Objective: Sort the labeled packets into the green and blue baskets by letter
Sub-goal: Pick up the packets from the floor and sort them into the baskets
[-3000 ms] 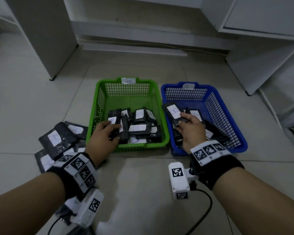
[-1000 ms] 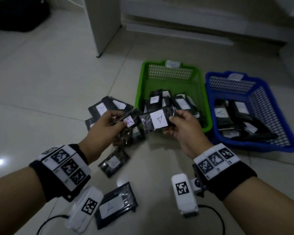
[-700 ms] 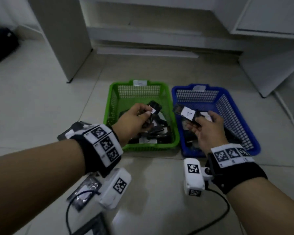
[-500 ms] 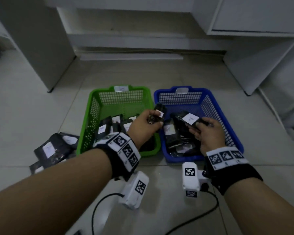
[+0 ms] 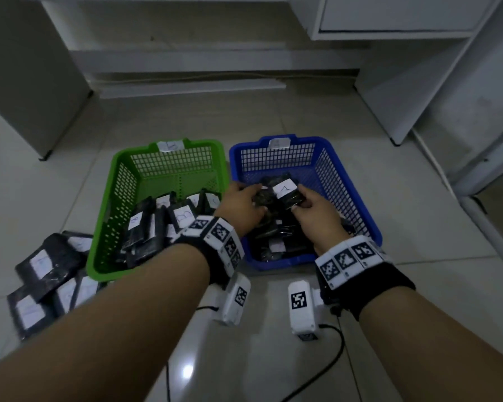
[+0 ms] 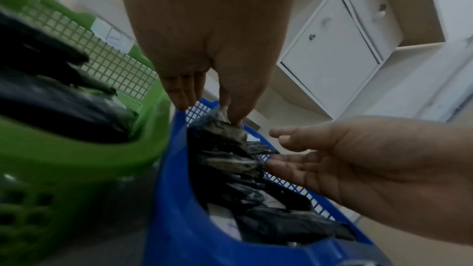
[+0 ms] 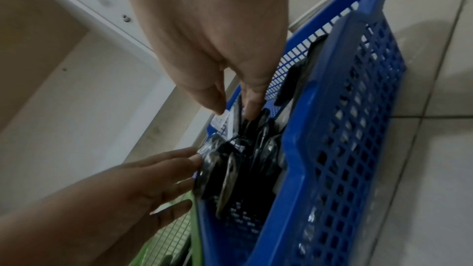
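Both hands over blue basket (image 5: 357,195). Left hand (image 5: 242,206) pinches black packet (image 6: 225,128); right hand (image 5: 317,216) pinches A-labeled packet (image 5: 285,192).

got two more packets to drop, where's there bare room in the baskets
Free: the far half of the green basket, beyond its packets, and the blue basket's far end and right side. Crowded: both near halves, where the left hand and right hand work.
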Tool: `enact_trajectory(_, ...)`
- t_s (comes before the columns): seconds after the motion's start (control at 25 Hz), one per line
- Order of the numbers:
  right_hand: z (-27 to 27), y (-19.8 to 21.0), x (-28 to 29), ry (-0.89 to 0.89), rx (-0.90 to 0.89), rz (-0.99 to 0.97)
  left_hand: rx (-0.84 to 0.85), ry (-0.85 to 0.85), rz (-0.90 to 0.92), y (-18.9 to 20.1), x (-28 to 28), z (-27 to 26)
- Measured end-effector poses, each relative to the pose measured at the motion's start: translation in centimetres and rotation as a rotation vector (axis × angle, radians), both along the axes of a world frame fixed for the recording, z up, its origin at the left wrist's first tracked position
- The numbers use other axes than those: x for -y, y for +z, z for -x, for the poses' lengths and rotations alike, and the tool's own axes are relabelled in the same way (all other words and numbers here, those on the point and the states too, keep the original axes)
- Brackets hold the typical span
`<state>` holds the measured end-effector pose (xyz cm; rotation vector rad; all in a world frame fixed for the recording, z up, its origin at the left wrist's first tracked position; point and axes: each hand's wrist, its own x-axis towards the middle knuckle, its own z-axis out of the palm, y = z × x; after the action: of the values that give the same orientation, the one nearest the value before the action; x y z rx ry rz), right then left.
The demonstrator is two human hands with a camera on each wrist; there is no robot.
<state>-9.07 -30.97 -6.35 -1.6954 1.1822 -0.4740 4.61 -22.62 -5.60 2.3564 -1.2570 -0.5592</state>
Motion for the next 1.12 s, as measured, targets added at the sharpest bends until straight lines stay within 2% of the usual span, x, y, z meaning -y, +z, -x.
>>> enact_trajectory(0.16,-1.1,0.0,-4.2,-0.017,0.008,0.064,0.065,-0.144,-0.092,3.6,-7.1,-3.8)
enact_trajectory(0.28,-3.1,0.2,-9.6,0.163,-0.005,0.191,0.121,-0.197,-0.118,5.5,-14.5,-6.1)
enact_trajectory(0.36,-4.8,-0.1,-13.9,0.323,0.004,0.183,0.126,-0.165,-0.132,5.5,-20.3,-7.3)
enact_trajectory(0.56,-7.9,-1.4,-23.2,0.679,-0.077,0.185,0.034,0.052,-0.172,2.0,-33.1,-6.8)
enact_trajectory(0.72,-10.7,-2.9,-28.6,0.953,-0.215,0.198,-0.058,0.152,-0.3,-2.5,-39.8,-4.8)
enact_trajectory(0.84,-12.2,-3.8,-31.2,1.15,-0.316,0.302,-0.096,0.157,-0.335,-5.6,-43.3,-3.2)
enact_trajectory(0.96,-13.7,-5.2,-32.6,1.276,-0.394,0.423,-0.129,0.144,-0.325,-6.8,-44.4,-2.7)
enact_trajectory(1.12,-14.4,-6.6,-32.9,1.302,-0.48,0.542,-0.248,0.153,-0.325,-6.9,-43.8,-3.1)
